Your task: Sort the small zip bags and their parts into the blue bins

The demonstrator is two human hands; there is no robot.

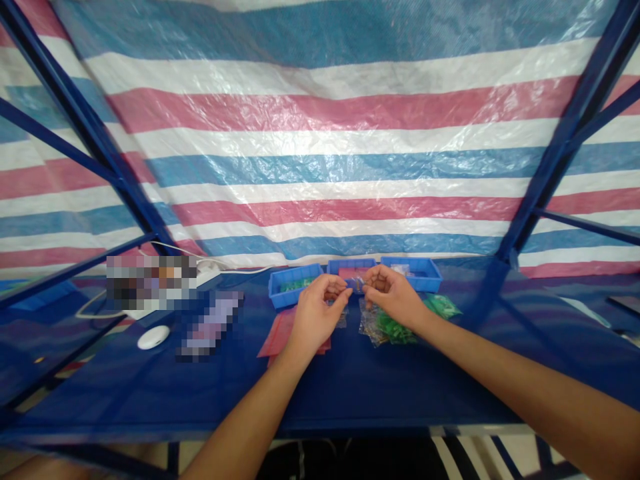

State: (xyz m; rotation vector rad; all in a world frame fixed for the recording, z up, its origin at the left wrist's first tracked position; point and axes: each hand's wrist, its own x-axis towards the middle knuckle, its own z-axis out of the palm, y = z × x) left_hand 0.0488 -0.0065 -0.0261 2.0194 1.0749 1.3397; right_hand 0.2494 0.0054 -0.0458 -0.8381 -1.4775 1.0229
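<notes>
A small clear plastic bag (357, 285) is stretched between my two hands, above the blue table. My left hand (320, 310) pinches its left side with thumb and fingertips. On the other side, the fingers of my right hand (393, 293) are closed on the bag's edge. What is inside the bag is too small to make out. Beneath my left hand lie flat red bags (277, 335), partly covered by it. Small clear packets (370, 327) and green packets (395, 330) are heaped under my right hand.
Behind my hands stand three blue bins: the left bin (273, 293) with green pieces, the middle bin (350, 262) with something red, the right bin (430, 283) with whitish packets. A white oval object (153, 337) lies left on the blue table (400, 393). Blue frame posts flank it.
</notes>
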